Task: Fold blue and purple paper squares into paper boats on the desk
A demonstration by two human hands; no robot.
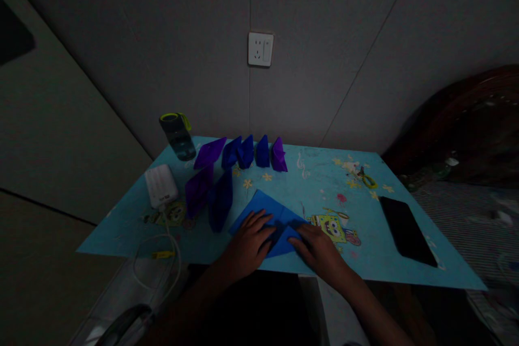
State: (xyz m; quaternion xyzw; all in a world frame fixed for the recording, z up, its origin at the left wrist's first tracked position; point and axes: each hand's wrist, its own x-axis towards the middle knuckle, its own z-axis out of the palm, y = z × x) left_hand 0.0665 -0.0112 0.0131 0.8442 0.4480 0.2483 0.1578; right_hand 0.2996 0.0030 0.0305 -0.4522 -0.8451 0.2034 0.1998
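A sheet of blue origami paper (265,204) lies on the table near its front edge, with a flap folded over on its right side. My left hand (248,242) rests on the left part of the sheet, fingers stretched out over it. At the right corner, my right hand (320,248) grips the folded flap between thumb and fingers. Left of the sheet stand folded paper boats, among them a dark blue one (221,201) and a purple one (199,192). More blue and purple boats, such as a purple one (278,155), line the back edge.
A water bottle (178,137) and a white power bank (161,186) with a cable stand at the left of the blue patterned table (316,173). Yellow-handled scissors (368,179) and a black tablet-like slab (407,231) lie at the right. A wall socket (260,49) is behind.
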